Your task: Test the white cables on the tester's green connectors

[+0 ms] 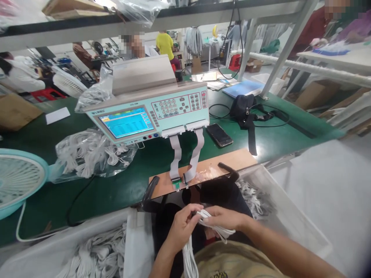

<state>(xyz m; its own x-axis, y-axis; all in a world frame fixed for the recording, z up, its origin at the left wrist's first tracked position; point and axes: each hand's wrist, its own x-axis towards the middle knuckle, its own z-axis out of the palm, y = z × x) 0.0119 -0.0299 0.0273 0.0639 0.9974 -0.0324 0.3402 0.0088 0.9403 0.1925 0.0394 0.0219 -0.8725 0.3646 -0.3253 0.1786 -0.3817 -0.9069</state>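
My left hand (pixel 185 224) and my right hand (pixel 224 217) meet low in the view, above my lap. Both are closed around a bundle of white cable (pixel 189 256), whose loops hang below the left hand and stick out under the right. The fingers hide the middle of the bundle. Just beyond the hands, two small connector boards (pixel 177 184) lie at the edge of a wooden board (pixel 240 156). Grey ribbon cables (pixel 175 158) run from them up to a cable tester (pixel 150 112) with a lit blue screen.
White bins with cable bundles flank me: a left bin (pixel 139 243) and a right bin (pixel 301 224). On the green table (pixel 116 197) are a bagged cable pile (pixel 87 150), a phone (pixel 219 135), a black pouch (pixel 243 108) and a teal fan (pixel 23 181). People work behind.
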